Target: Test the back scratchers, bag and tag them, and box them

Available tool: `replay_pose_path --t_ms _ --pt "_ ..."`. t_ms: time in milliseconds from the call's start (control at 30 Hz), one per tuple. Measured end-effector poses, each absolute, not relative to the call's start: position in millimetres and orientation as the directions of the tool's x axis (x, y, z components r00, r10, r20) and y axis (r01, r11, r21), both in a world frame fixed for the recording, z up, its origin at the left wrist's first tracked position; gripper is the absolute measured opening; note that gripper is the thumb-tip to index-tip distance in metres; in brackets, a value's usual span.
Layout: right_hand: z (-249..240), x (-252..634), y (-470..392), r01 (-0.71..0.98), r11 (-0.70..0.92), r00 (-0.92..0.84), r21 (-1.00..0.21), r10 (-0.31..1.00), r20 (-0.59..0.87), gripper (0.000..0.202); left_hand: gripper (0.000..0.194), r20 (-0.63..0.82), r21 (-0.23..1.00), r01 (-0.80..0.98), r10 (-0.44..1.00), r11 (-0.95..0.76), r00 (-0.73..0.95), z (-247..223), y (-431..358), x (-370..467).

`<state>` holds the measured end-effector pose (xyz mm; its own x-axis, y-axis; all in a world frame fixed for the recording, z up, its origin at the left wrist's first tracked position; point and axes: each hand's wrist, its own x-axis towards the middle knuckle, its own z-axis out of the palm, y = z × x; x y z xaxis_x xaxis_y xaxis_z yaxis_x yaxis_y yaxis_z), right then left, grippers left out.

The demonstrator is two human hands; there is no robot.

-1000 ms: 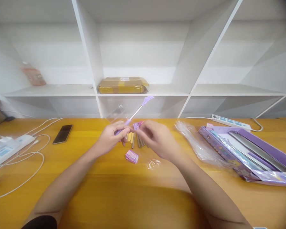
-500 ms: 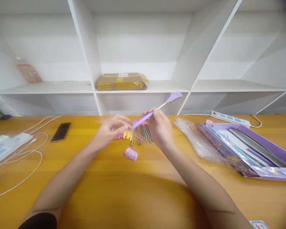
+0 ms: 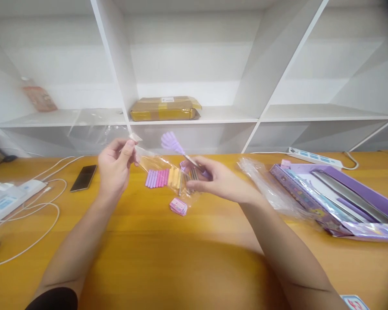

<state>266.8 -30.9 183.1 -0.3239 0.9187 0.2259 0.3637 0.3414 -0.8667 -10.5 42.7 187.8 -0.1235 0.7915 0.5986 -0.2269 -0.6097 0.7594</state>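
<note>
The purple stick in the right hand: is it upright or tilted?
Tilted: the purple stick slopes from its raised head, at the left, down rightward into the right hand.

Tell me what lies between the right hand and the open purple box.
In the head view, crumpled clear plastic lies on the table between the right hand and the box.

White shelving (image 3: 194,47), a wooden desk (image 3: 181,254) and power strips (image 3: 315,159) suggest an office workspace.
</note>
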Motion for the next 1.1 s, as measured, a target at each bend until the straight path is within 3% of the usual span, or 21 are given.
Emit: replay_pose_path --t_ms 100,267,367,500,667,767,900,1100 --pt "181 258 -33 0.355 0.3 -0.34 -0.885 0.924 0.177 0.032 0.029 0.578 0.771 -0.252 0.809 -0.584 -0.106 187 39 -10" --pt "177 251 -30 0.337 0.337 -0.25 -0.879 0.932 0.262 0.027 0.04 0.362 0.932 -0.116 0.869 -0.343 0.338 177 22 3" --pt "177 251 -30 0.318 0.374 -0.273 -0.871 0.916 0.293 0.033 0.032 0.256 0.966 -0.083 0.842 -0.246 0.474 169 14 13" --pt "180 254 -33 0.316 0.376 -0.209 -0.871 0.923 0.323 0.039 0.029 0.278 0.96 -0.136 0.886 -0.244 0.371 162 16 16" --pt "185 265 -43 0.288 0.488 -0.091 -0.824 0.87 0.484 0.045 0.033 0.379 0.919 -0.176 0.912 -0.352 0.156 166 26 7" --pt "193 275 -52 0.369 0.548 -0.223 -0.751 0.836 0.501 0.052 0.036 0.402 0.905 -0.191 0.912 -0.381 0.084 174 26 5" --pt "205 284 -62 0.534 0.589 -0.416 -0.606 0.807 0.418 0.054 0.043 0.371 0.894 -0.291 0.927 -0.34 0.058 187 21 5" --pt "211 290 -63 0.659 0.545 -0.393 -0.518 0.837 0.381 0.052 0.042 0.264 0.87 -0.448 0.962 -0.207 0.069 196 21 3"
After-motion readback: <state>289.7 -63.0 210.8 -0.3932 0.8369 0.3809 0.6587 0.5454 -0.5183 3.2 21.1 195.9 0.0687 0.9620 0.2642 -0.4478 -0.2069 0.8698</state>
